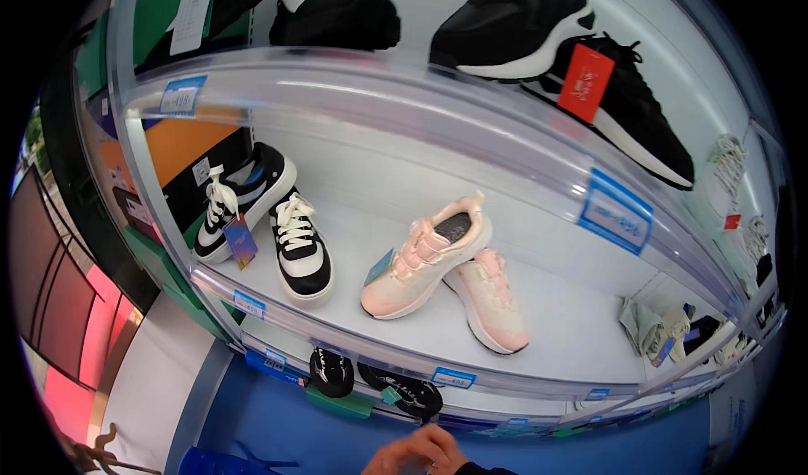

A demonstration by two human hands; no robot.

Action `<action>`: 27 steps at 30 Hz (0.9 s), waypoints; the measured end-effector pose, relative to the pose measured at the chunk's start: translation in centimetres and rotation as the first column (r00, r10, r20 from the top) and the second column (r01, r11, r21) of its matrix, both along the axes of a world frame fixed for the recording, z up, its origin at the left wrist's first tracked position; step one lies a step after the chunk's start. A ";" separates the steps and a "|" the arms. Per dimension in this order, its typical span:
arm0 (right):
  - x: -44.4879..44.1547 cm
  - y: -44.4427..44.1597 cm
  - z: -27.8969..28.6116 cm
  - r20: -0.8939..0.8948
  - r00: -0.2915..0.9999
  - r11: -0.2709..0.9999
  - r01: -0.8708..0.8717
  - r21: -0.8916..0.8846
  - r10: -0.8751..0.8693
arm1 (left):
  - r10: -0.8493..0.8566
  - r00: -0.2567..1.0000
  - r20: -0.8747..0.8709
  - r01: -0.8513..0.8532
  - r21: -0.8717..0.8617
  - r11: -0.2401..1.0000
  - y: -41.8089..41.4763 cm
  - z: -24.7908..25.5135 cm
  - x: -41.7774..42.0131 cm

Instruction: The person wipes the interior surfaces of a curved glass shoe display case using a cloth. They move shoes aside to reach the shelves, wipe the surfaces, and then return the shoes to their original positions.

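At the bottom edge, my right hand (444, 448), with a dark sleeve, is bent close to what appears to be my left hand (396, 457). They overlap and are cut off, so their grip is unclear. Beyond them, a pair of pink and cream sneakers (410, 267) sits on a white shelf (562, 323), one shoe leaning over the other. To their left is a pair of black and white sneakers (303, 248) with cream laces and a hanging tag (240, 241). Neither hand touches the shoes.
Black shoes (511, 27) with a red tag (586, 84) stand on the upper shelf. Clear plastic shelf edging (391, 90) bears price labels (615, 211). Black shoes (331, 371) show on a lower shelf. A blue plastic object (218, 462) is at lower left; more shoes (669, 336) are at right.
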State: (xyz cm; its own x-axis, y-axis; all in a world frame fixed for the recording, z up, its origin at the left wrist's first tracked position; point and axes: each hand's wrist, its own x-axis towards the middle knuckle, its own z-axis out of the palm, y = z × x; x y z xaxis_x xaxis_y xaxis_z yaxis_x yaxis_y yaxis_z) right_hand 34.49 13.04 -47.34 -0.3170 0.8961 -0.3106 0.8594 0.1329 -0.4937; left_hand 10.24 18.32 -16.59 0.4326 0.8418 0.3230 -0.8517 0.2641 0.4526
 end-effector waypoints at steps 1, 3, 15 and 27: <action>-0.3 -1.0 0.0 -0.021 0.997 0.993 -0.075 -0.086 0.074 | -0.145 0.983 0.114 0.134 0.105 0.985 -0.7 4.1 0.3; -0.4 -3.5 0.5 -0.077 0.982 0.952 -0.187 -0.241 0.173 | -0.447 0.851 0.274 0.351 0.336 0.874 -2.4 9.3 1.6; 4.4 -7.3 8.4 -0.105 0.972 0.973 0.197 -0.118 -0.210 | -0.926 0.165 0.340 0.756 0.560 0.340 -11.3 16.9 10.0; 20.7 -8.8 21.1 -0.243 0.816 0.743 0.578 0.339 -0.524 | -0.956 0.144 0.255 0.769 0.579 0.271 -12.6 17.7 20.3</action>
State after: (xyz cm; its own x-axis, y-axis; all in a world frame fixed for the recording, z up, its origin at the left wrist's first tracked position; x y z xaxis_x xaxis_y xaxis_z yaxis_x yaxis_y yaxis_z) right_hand 55.15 4.21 -26.20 0.2580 0.9611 0.0985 0.7769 -0.1457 -0.6126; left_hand 30.59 5.68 1.09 0.5088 -0.1494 0.8478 -0.2013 0.9369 0.2859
